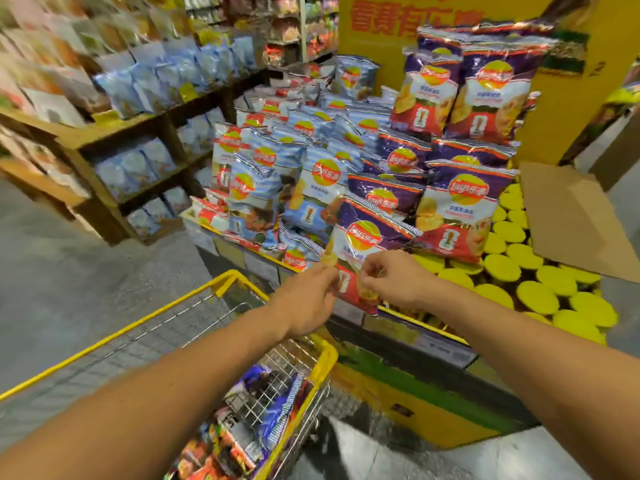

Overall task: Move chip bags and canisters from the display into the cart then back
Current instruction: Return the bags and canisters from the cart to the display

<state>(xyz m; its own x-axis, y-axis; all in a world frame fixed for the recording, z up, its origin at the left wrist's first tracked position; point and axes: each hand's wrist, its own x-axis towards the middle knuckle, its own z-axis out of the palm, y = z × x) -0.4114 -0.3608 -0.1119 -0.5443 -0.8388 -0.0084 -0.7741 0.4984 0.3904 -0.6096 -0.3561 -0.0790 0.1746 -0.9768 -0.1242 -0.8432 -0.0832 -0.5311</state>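
Observation:
A purple chip bag (363, 237) stands tilted at the front edge of the display (408, 313), above the cart's far corner. My left hand (308, 299) pinches its lower left edge and my right hand (394, 278) pinches its lower right part. Behind it the display holds stacked purple chip bags (460, 206) and blue chip bags (318, 181). Yellow-lidded canisters (536, 292) stand packed at the display's right. The yellow-rimmed wire cart (325, 362) sits below my arms with several bags (249, 420) inside.
Wooden shelves (114, 133) of blue packets run along the left, across a grey floor aisle. A cardboard sheet (571, 216) lies over the canisters at the right. A tall yellow sign panel (391, 32) rises behind the display.

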